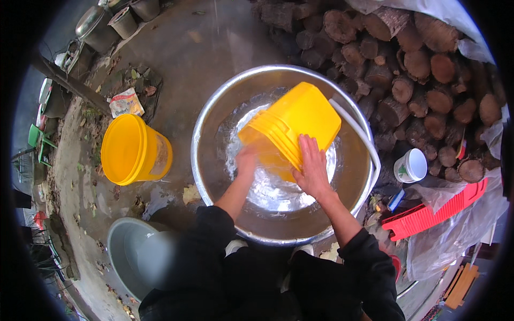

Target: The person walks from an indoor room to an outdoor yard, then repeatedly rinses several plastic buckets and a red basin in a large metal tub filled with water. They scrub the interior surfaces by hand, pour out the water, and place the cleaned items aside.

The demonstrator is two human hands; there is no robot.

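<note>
A large round metal basin (343,208) with water in it stands before me. Tilted on its side inside the basin is a square yellow plastic bucket (307,110), its mouth facing down and left. My right hand (312,164) lies on the bucket's near side by the rim, fingers slightly spread. My left hand (247,159) is at the bucket's mouth, blurred, so its fingers cannot be made out. A pale hose (353,122) hangs over the basin's right rim into it.
A round yellow bucket (122,150) and a grey tub (120,244) stand at the left. Stacked logs (417,64) fill the upper right. A white pail (417,165), a scrub brush (396,200) and a red plastic washboard (433,212) are at the right.
</note>
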